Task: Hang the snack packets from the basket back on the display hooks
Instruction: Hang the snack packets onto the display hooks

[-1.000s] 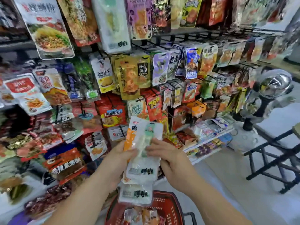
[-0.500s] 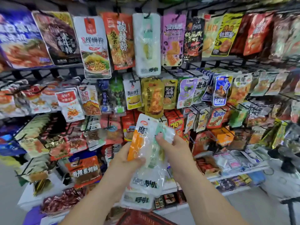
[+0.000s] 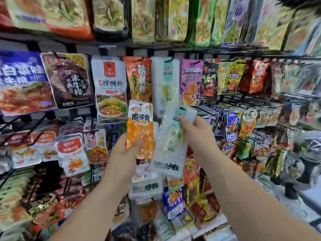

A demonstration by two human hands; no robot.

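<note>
My left hand [image 3: 126, 150] grips an orange and white snack packet [image 3: 141, 129] with more clear packets [image 3: 146, 186] fanned out below it. My right hand [image 3: 196, 131] pinches the green-labelled top of a clear white packet [image 3: 169, 150], tilted up toward the rack. Right above it hangs a matching clear white packet [image 3: 165, 84] on a display hook, between an orange packet [image 3: 139, 79] and a purple one [image 3: 191, 82]. The basket is out of view.
The wire display rack [image 3: 243, 100] fills the view, with hooked packets in rows from top to bottom. A white noodle packet [image 3: 111, 91] hangs at left of centre. Floor and a dark stand [image 3: 295, 171] show at the right edge.
My view has tilted upward and both hands have risen toward the upper row. The right hand has drawn the clear packet apart from the left hand's bunch. The basket has dropped out of view.
</note>
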